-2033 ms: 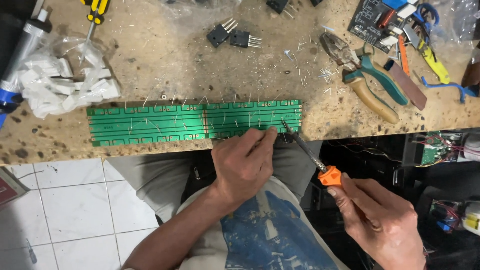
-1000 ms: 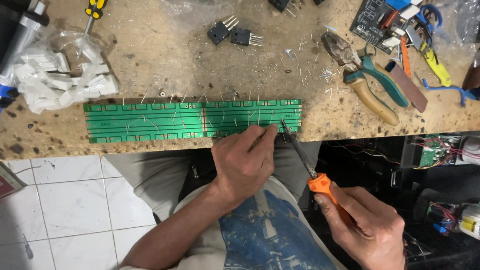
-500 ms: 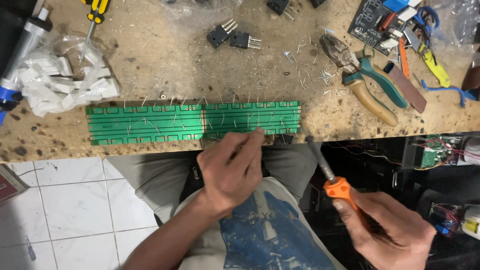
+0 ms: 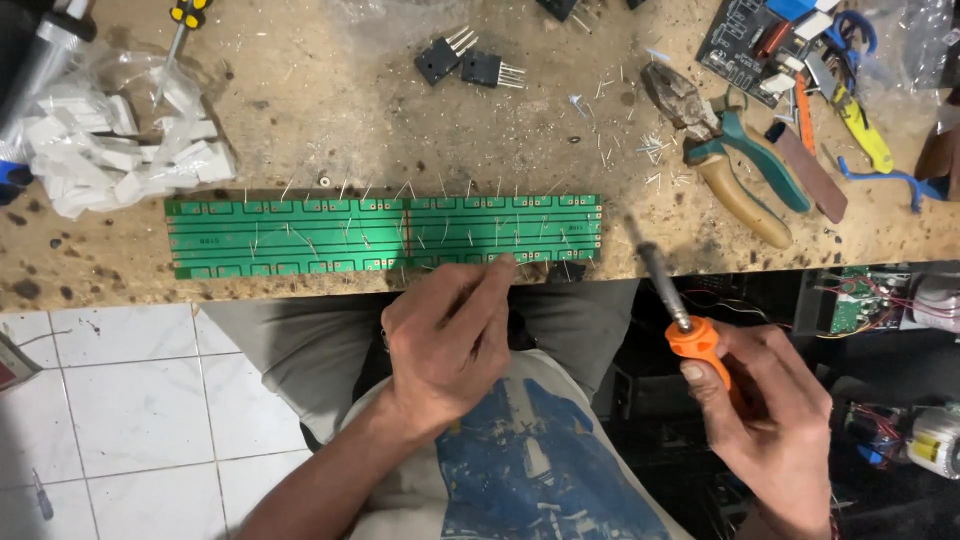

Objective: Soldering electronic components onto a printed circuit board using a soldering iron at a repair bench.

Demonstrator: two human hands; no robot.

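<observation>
A long green circuit board [image 4: 300, 235] lies solder side up along the front of the wooden workbench [image 4: 330, 110], with thin wire leads sticking out of it. My left hand [image 4: 445, 335] is at the board's near edge, its fingertips pinched together on or just above that edge; whether it holds a thin wire I cannot tell. My right hand [image 4: 770, 420] grips a soldering iron [image 4: 685, 315] with an orange handle. Its metal tip points up and left, clear of the board's right end.
Pliers with teal handles [image 4: 735, 150] lie right of the board, with several small tools and a dark circuit board [image 4: 745, 35] beyond. Two black components [image 4: 470, 65] sit at the back. A plastic bag of white parts [image 4: 120, 140] is at the left. Cut lead scraps litter the bench.
My right hand has drawn the soldering iron away from the board's right end, to the right and toward me. My left hand shifted slightly left along the board's near edge.
</observation>
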